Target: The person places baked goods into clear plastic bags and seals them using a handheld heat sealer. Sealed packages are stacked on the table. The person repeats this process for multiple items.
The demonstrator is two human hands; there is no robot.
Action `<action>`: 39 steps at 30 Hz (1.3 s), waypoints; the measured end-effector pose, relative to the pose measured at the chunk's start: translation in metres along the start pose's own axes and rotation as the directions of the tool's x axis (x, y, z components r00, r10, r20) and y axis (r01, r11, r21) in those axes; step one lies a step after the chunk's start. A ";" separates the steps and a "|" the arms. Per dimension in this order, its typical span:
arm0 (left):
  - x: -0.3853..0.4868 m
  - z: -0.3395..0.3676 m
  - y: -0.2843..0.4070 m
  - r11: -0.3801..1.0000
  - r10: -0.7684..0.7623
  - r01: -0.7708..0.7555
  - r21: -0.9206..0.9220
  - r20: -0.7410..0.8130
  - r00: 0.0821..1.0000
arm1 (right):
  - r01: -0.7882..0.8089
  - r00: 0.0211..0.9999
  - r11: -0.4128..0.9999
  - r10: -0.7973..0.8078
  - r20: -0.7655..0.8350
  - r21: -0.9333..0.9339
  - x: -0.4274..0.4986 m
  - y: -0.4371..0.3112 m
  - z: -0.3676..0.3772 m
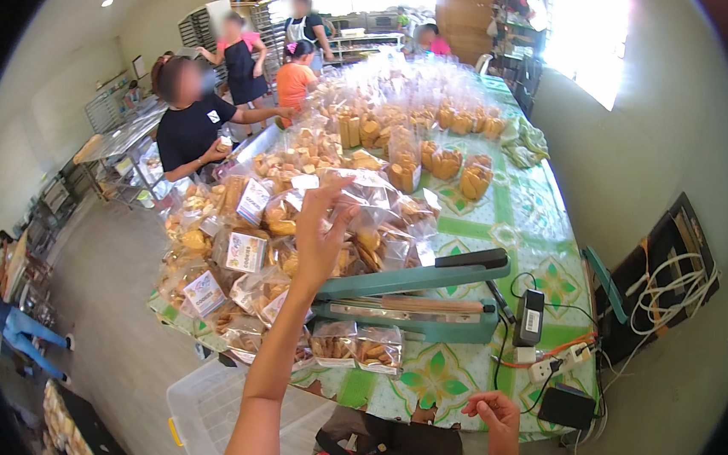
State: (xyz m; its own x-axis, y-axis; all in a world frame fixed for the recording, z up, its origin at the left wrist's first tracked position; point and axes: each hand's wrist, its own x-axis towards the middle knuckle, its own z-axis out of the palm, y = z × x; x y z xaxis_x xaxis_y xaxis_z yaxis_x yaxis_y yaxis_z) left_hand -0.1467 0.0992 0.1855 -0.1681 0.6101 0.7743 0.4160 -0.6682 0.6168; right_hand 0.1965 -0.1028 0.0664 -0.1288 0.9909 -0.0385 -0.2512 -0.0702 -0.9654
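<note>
Over the pile of clear plastic cookie bags my left hand [324, 224] reaches forward, thumb and fingers curved near the top of a clear bag [357, 185]; whether it touches the bag I cannot tell. My right hand [495, 417] is at the table's front edge, fingers loosely bent, with nothing visible in it. A teal impulse bag sealer [413, 331] with its arm raised lies between my hands. Two filled cookie bags [357, 349] lie along its near side. Labelled cookie bags [246, 251] are heaped to the left of my forearm.
A power adapter [528, 321], a power strip [551, 369] and a black device [568, 407] with cables lie at the table's right. A green cloth [525, 141] is farther back. A clear plastic bin [203, 401] stands below the table. A co-worker [193, 118] is at the left side.
</note>
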 end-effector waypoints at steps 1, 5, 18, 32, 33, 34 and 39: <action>0.007 -0.002 -0.016 0.992 0.053 -0.054 0.111 0.011 0.999 | -0.020 1.000 1.000 0.020 -0.003 -0.005 0.000 0.005 0.001; 0.001 -0.012 -0.051 0.748 0.075 -0.318 0.583 0.401 0.913 | -0.081 0.996 0.997 0.081 0.036 -0.019 0.003 0.018 0.009; -0.050 -0.008 -0.026 0.765 -0.053 -0.146 0.627 0.287 0.956 | -0.150 0.987 0.985 0.155 0.052 -0.085 0.014 0.032 0.019; -0.083 -0.005 0.019 0.966 -0.062 0.008 0.257 0.202 0.977 | -0.078 0.993 0.992 0.085 0.077 -0.094 0.028 0.050 0.017; -0.092 -0.004 0.025 0.960 -0.042 -0.021 0.278 0.218 0.975 | -0.079 0.997 0.987 0.082 0.013 -0.140 0.032 0.052 0.015; -0.103 -0.003 0.030 0.953 -0.020 -0.053 0.297 0.237 0.971 | -0.081 0.996 0.980 0.072 -0.053 -0.183 0.037 0.055 0.015; -0.173 0.008 0.055 0.942 0.122 -0.211 0.259 0.321 0.939 | 0.183 0.910 0.717 -0.383 -0.160 -0.673 0.049 0.068 0.012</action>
State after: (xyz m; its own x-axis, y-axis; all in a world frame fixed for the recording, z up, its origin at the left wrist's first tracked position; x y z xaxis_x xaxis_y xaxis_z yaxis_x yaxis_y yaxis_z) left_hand -0.0874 -0.0399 0.0840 0.1797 0.6278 0.7574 0.6592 -0.6483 0.3810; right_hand 0.1616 -0.0605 0.0025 0.1324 0.9469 0.2930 0.4418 0.2082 -0.8726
